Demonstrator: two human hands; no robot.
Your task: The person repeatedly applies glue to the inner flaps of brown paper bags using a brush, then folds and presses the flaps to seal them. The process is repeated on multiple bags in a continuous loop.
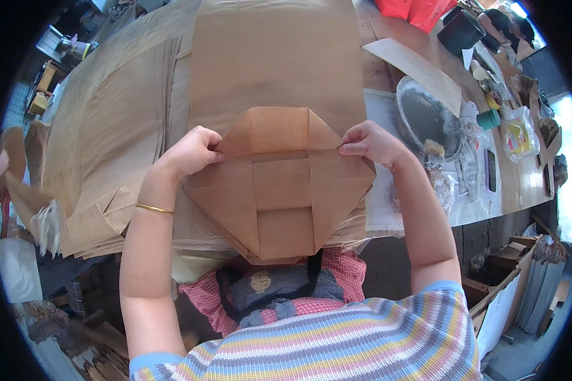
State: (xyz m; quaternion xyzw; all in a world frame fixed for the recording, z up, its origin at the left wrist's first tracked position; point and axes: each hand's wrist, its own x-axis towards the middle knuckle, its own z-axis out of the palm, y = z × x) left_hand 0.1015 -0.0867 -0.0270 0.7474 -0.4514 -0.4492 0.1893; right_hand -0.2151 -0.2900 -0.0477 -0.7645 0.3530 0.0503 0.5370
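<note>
A brown kraft paper bag (283, 184) lies in front of me at the table's near edge, its folded bottom opened out into an eight-sided shape with a flap standing at the far side. My left hand (196, 152) pinches its far left edge between thumb and fingers. On the opposite edge, my right hand (370, 145) pinches the paper the same way. Beneath and beyond the bag stretches a long brown paper sheet (276, 57). Other folded layers show under the bag's near edge.
To the left lies a wide stack of brown paper sheets (117, 120). On the right are a grey oval basin (419, 114) with a brush, a pale board (416, 66), a phone (490, 170) and plastic bags. Another person (511, 28) is at the far right. Cartons (502, 273) stand below.
</note>
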